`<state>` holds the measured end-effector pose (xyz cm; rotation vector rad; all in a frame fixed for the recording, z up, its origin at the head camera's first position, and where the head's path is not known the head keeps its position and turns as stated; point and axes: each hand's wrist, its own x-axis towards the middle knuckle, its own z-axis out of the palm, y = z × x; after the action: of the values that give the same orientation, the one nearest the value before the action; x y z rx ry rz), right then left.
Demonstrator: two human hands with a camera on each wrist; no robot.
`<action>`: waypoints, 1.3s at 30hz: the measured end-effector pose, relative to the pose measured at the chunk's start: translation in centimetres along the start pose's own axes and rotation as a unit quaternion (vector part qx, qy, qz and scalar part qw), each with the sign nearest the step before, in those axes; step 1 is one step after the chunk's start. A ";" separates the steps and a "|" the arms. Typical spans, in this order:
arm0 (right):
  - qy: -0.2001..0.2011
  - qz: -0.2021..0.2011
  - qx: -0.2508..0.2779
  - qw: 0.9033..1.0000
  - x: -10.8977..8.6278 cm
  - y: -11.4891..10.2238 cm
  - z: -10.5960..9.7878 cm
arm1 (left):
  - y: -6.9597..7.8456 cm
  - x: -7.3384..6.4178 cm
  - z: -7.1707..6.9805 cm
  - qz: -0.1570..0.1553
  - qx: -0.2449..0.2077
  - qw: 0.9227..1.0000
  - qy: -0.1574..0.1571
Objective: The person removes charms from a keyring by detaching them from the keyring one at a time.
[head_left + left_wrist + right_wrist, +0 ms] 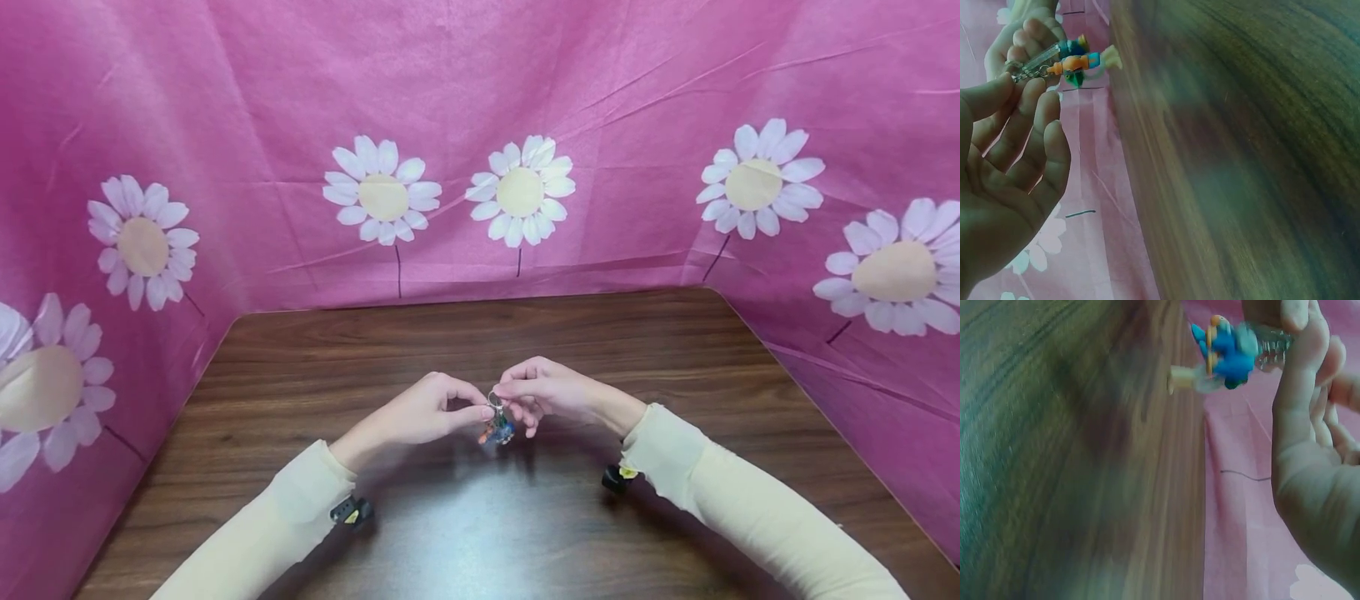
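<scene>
A keyring bunch of small colourful charms [497, 432] hangs between both hands, above the table. My left hand [422, 410] pinches the metal ring end between thumb and forefinger, its other fingers spread loosely in the left wrist view. From the other side, my right hand [553, 392] pinches the ring at its top with thumb and forefinger. An orange figure charm [1075, 64] dangles on a short chain beside a clear strip. In the right wrist view a blue charm [1235, 361] shows, somewhat blurred, with a pale yellow piece [1182, 378] below it.
The dark wood-grain table [315, 358] lies under both hands. Pink cloth [450, 67] with white flowers walls it at the back and both sides. Black wrist cameras sit below the pale sleeves [757, 500].
</scene>
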<state>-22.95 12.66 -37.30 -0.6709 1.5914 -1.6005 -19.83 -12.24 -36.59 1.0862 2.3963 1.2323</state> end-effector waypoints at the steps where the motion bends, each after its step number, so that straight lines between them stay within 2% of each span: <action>1: 0.011 0.000 0.000 1.000 0.1 0.1 0.1 | 0.0 0.0 0.0 0.000 0.005 1.000 0.003; 5: 0.054 0.001 0.005 0.999 0.5 0.2 0.7 | 0.1 -0.1 0.1 0.005 0.027 0.999 0.016; 8: 0.066 -0.004 0.002 0.998 0.7 0.2 0.9 | 0.2 -0.1 0.1 0.002 0.028 0.999 0.029; 11: 0.044 -0.012 0.001 0.999 0.4 -0.1 0.6 | 0.4 -0.3 0.0 -0.008 -0.001 0.999 0.037; 14: 0.000 -0.019 0.002 1.000 -0.1 -0.4 0.1 | 0.6 -0.5 -0.2 -0.009 -0.037 0.999 0.034; 17: -0.040 -0.017 0.008 0.999 -0.5 -0.7 -0.2 | 0.6 -0.5 -0.4 0.000 -0.060 0.998 0.012; 21: -0.069 -0.014 0.005 0.998 -0.5 -0.5 -0.3 | 0.6 -0.4 -0.4 0.008 -0.072 0.997 -0.029; 26: -0.074 -0.012 -0.003 0.997 -0.4 -0.4 0.1 | 0.8 -0.4 0.0 0.007 -0.077 0.996 -0.047; 29: -0.070 0.003 -0.007 0.998 -0.6 -0.5 0.4 | 0.7 -0.4 0.1 0.014 -0.079 0.995 -0.052; 33: -0.085 0.016 -0.028 0.996 -0.7 -0.6 0.6 | 0.7 -0.5 0.0 0.017 -0.072 0.996 -0.050; 36: -0.094 0.000 -0.043 0.995 -0.7 -0.5 0.6 | 0.6 -0.5 -0.1 0.015 -0.074 0.996 -0.047; 39: -0.083 -0.027 -0.061 0.994 -0.5 -0.3 0.5 | 0.6 -0.5 -0.2 0.010 -0.084 0.996 -0.043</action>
<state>-22.33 12.75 -36.94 -0.8951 1.5676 -1.4542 -19.27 -12.50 -36.11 1.0918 2.1803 1.3385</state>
